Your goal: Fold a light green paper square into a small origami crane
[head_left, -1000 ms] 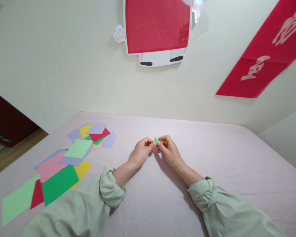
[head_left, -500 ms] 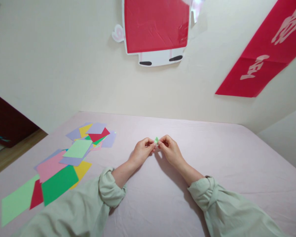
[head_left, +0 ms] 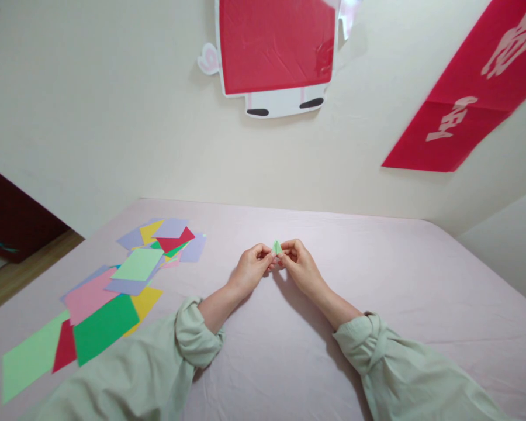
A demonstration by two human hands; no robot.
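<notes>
A tiny folded piece of light green paper [head_left: 277, 247] is pinched between the fingertips of both hands, just above the pink sheet [head_left: 377, 280]. My left hand [head_left: 251, 269] grips it from the left with curled fingers. My right hand [head_left: 300, 265] grips it from the right, thumb and forefinger pressed together. Both forearms reach in from pale green rolled sleeves.
Several coloured paper squares [head_left: 114, 286] lie scattered on the left part of the pink sheet: green, red, yellow, pink, lilac. A cream wall behind carries a red and white poster [head_left: 276, 52] and a red banner [head_left: 469, 99]. Wooden floor [head_left: 21, 275] shows at the left.
The folded green paper has turned slightly between my fingertips and now points upward. Both hands stay in the same place.
</notes>
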